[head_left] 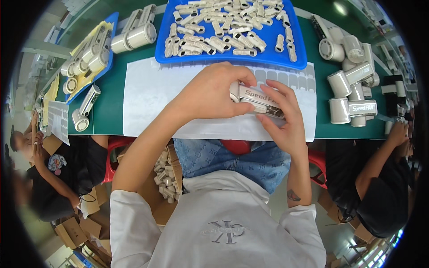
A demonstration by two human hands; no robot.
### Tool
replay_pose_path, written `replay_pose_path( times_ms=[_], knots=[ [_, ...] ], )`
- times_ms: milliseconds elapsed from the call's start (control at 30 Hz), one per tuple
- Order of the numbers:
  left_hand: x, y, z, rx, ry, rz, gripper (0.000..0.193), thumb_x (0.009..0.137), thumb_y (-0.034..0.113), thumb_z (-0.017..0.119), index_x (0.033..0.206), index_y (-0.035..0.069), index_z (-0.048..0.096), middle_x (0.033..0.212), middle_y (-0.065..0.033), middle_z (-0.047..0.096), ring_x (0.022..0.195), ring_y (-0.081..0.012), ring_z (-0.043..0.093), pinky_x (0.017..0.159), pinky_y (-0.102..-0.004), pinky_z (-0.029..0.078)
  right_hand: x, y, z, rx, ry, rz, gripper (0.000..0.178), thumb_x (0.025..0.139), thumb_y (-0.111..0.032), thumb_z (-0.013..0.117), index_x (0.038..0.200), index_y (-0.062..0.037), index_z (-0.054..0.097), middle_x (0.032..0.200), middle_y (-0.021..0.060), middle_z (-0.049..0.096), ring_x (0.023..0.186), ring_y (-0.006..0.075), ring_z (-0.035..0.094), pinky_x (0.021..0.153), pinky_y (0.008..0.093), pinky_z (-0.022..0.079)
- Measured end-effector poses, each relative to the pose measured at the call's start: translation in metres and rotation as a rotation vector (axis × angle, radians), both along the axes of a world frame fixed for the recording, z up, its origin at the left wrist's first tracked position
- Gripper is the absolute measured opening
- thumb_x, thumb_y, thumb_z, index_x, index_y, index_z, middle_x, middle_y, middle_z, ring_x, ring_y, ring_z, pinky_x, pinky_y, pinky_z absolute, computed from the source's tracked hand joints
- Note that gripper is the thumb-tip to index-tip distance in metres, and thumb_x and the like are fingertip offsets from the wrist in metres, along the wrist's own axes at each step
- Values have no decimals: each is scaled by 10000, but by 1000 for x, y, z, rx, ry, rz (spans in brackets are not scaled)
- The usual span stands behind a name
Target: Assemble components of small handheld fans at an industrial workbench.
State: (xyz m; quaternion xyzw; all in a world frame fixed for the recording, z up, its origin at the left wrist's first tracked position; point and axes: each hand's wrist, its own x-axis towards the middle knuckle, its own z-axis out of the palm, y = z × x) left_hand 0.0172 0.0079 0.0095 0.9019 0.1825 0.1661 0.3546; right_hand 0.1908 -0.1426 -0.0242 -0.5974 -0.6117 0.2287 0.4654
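Over the white paper (pixel 156 98) on the table, a white handheld fan (pixel 257 96) lies lengthwise between my two hands. My left hand (pixel 216 91) is closed round its rounded left end, thumb below and fingers above. At the other end, my right hand (pixel 288 116) grips the body with thumb and fingers, next to an uncovered part where dark inner pieces show. Behind my fingers, a sheet of grey stickers (pixel 290 80) rests on the paper, partly hidden by my hands.
Beyond the paper stands a blue tray (pixel 161 44) of small white parts. White fans lie in a pile (pixel 353 85) at the right and in a tilted blue tray (pixel 111 49) at the left. Co-workers sit on both sides. A box of white parts (pixel 165 178) is below the table edge.
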Motion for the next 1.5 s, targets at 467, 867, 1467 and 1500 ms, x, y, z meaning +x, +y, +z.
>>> replay_pose_path(
  times_ms=[467, 867, 1467, 1500],
  knots=[
    [-174, -8, 63, 73, -352, 725, 445, 694, 146, 872, 1095, 67, 695, 1029, -105, 723, 979, -233, 686, 862, -334, 527, 20, -7, -37, 72, 382, -58, 528, 956, -253, 627, 1386, 29, 506, 1350, 152, 561, 1268, 276, 535, 1062, 416, 402],
    [-473, 96, 7, 208, 294, 1917, 525, 737, 386, 767, 1196, 153, 667, 1099, -193, 715, 1035, -362, 686, 893, -437, 528, 15, -9, -34, 57, 310, -63, 430, 938, -156, 605, 1322, 32, 559, 1294, 136, 574, 1214, 246, 554, 1059, 378, 406],
    [-440, 128, 3, 702, -8, 1331, 330, 889, 207, 722, 1172, 50, 659, 1225, -187, 634, 1170, -348, 582, 1027, -420, 426, 87, -60, 74, -249, -857, -348, 579, 706, -75, 770, 1262, -65, 609, 1318, 147, 549, 1257, 373, 495, 1045, 462, 418],
    [-412, 122, 15, 701, -11, 1337, 330, 889, 207, 722, 1172, 50, 659, 1225, -187, 634, 1170, -348, 582, 1027, -420, 426, 88, -64, 72, -281, -924, -315, 596, 689, -60, 780, 1260, -68, 610, 1345, 144, 535, 1279, 371, 480, 1054, 464, 409]
  ],
)
